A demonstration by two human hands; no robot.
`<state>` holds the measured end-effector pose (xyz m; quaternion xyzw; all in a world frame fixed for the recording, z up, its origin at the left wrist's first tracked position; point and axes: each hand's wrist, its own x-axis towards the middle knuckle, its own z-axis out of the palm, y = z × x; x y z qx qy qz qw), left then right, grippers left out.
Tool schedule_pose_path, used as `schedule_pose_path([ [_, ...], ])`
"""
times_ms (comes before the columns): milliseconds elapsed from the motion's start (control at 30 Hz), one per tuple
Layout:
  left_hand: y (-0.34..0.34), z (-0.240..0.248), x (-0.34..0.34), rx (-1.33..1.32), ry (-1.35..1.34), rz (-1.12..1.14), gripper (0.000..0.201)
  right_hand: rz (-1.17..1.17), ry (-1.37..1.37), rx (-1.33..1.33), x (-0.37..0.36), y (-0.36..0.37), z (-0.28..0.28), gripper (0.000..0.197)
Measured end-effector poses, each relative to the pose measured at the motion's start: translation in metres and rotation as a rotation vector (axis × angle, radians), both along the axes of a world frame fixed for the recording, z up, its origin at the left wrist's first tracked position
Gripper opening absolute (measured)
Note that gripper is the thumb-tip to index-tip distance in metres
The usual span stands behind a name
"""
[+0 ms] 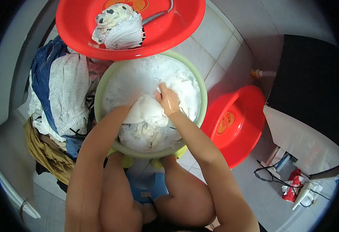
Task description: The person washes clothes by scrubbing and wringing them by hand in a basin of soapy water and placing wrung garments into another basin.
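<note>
Reaching into a green tub (204,94), the right hand (168,101) bends its fingers beside a white cloth (148,110), which lies just left of them; whether they pinch it cannot be told. The left hand's (128,111) fingers are hidden, state indeterminable.

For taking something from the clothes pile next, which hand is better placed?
Probably the left: its forearm runs beside the clothes pile, though the hand itself is hidden at the white cloth. The right hand is farther off, beyond that cloth.
</note>
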<state>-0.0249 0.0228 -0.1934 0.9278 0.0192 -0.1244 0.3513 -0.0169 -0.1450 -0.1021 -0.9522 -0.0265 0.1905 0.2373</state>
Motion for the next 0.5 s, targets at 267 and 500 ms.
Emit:
schedule_pose_path([
  [267,0.018,0.114,0.028,-0.800,0.293,0.123,0.021,-0.156,0.006,0.240,0.003,-0.004,0.067,0.049],
  [500,0.050,0.230,0.035,-1.321,0.465,0.094,0.022,0.227,-0.052,0.294,0.025,0.002,0.106,0.045],
])
